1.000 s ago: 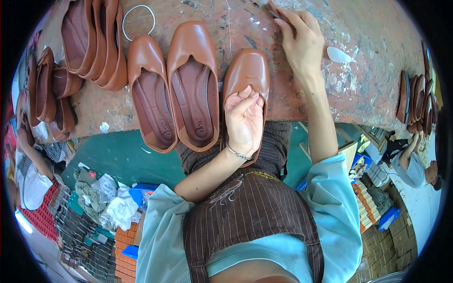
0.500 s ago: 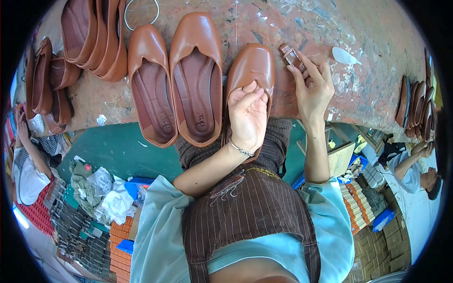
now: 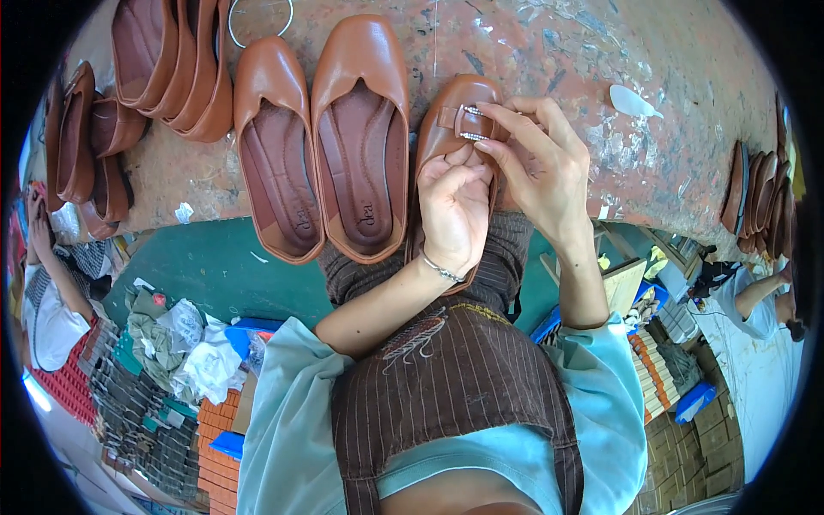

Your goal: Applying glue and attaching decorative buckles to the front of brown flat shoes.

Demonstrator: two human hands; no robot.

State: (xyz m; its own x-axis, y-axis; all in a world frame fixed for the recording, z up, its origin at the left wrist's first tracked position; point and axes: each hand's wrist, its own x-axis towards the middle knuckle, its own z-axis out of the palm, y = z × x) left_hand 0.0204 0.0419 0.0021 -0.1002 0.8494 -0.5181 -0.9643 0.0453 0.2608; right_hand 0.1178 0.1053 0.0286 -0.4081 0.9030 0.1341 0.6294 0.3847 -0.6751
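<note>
Head view shows both hands busy on one brown flat shoe (image 3: 446, 129) lying at the near edge of the worktop (image 3: 549, 51), toe pointing away from the person. The left hand (image 3: 455, 215) is curled closed over the shoe's heel and opening, pressing it down. The right hand (image 3: 545, 167) pinches a small silver buckle (image 3: 474, 123) between thumb and forefinger, holding it against a strap across the shoe's upper; its other fingers are spread loose above.

Several slips look possible. The buckle is small and shiny and held only by fingertips, so a little twist could let it pop free and drop past the near edge toward the lap or floor. If it sits crooked when pressed, it may fix askew on the strap. The shoe's heel overhangs the near edge beneath the left hand, so easing that pressure might let the shoe tip off. Whether glue is involved cannot be told; the worktop is blotched with pale residue that could mark the leather.

Just left of the held shoe, two more brown flats (image 3: 322, 137) lie side by side, close enough to be nudged. A stack of further shoes (image 3: 172, 64) sits toward the far left corner, a metal ring (image 3: 260, 19) beside it, and a white scrap (image 3: 633, 101) lies to the right.
</note>
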